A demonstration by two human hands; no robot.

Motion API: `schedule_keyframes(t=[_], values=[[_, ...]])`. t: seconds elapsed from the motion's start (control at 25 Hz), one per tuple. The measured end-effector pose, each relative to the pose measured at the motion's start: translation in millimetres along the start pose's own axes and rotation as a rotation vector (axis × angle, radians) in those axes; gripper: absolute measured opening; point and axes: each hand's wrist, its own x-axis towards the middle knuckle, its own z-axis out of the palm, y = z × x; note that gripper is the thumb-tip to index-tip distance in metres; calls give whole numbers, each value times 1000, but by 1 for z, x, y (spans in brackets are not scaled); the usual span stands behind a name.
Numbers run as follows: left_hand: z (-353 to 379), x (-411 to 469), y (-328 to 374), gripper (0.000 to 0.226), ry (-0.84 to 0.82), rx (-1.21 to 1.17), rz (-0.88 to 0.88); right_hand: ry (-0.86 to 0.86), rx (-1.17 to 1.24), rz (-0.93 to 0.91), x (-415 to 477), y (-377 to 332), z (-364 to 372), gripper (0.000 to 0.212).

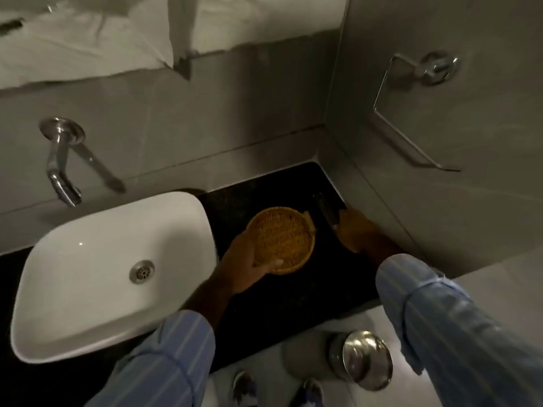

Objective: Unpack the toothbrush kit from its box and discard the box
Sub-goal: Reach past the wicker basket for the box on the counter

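A round woven basket (pixel 282 237) rests on the black countertop (pixel 293 304), right of the sink. My left hand (pixel 246 265) grips its near left rim, thumb over the edge. My right hand (pixel 357 230) lies at the counter's right edge by the wall, closed around a long dark narrow object (pixel 324 208) that looks like the toothbrush kit box; it is dim and blurred, so I cannot tell for certain. The basket appears to hold nothing.
A white rectangular sink (pixel 88 259) with a drain sits at left, a wall tap (pixel 60 165) above it. A chrome towel ring (pixel 411 113) hangs on the right wall. A steel pedal bin (pixel 363 358) stands on the floor below the counter.
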Motion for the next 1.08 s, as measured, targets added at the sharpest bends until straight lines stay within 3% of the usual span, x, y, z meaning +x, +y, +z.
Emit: schedule_keyframes(t=[0.12, 0.2, 0.28, 0.52, 0.8, 1.08], values=[[47, -35, -24, 103, -61, 51, -165, -18, 7, 166, 11, 13, 27, 55], [74, -58, -42, 110, -112, 112, -322, -30, 12, 188, 17, 21, 46, 55], [84, -64, -55, 108, -161, 198, -352, -44, 52, 184, 23, 25, 61, 55], [94, -71, -67, 103, -186, 485, -236, 56, 40, 199, 36, 24, 83, 59], [90, -66, -60, 100, -206, 459, -276, 40, 13, 227, 43, 11, 67, 42], [16, -26, -6, 51, 134, 248, -18, 50, 208, 161, 27, 11, -11, 40]])
